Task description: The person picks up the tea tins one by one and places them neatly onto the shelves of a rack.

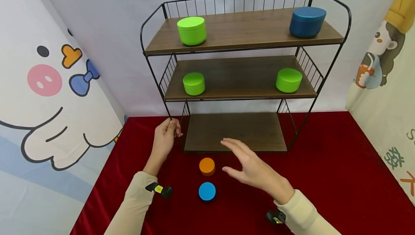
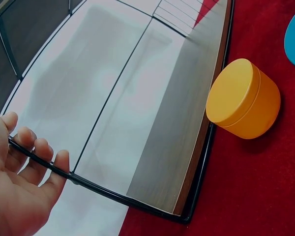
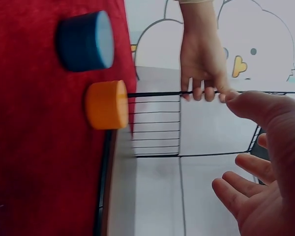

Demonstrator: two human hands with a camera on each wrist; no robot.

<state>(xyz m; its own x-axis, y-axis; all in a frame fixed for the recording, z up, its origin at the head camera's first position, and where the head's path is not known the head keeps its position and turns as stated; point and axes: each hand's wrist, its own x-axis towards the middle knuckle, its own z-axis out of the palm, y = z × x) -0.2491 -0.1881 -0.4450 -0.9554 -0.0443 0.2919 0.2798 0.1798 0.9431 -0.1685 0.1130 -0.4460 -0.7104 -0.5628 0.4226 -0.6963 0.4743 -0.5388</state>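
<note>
Left hand point(image 1: 165, 134) has fingers curled round the left post point(image 2: 103, 191) of the shelf rack point(image 1: 240, 76), low down; rack stands upright on red cloth point(image 1: 334, 170). Right hand point(image 1: 253, 164) holds nothing, thumb and fingers spread, near the orange tin point(image 1: 207, 166). Blue-lidded tin point(image 1: 207, 191) sits nearer the person, apart from the orange one.

Your head camera looked forward and down, far enough back for the whole rack point(image 1: 240, 78); your left-wrist camera point(image 1: 166, 192) looked closely at its lower part (the scene lay tilted), your right-wrist camera point(image 1: 271, 217) faced across toward your left hand point(image 1: 164, 136), and both wrist views shared the orange container point(image 2: 243, 98)
</note>
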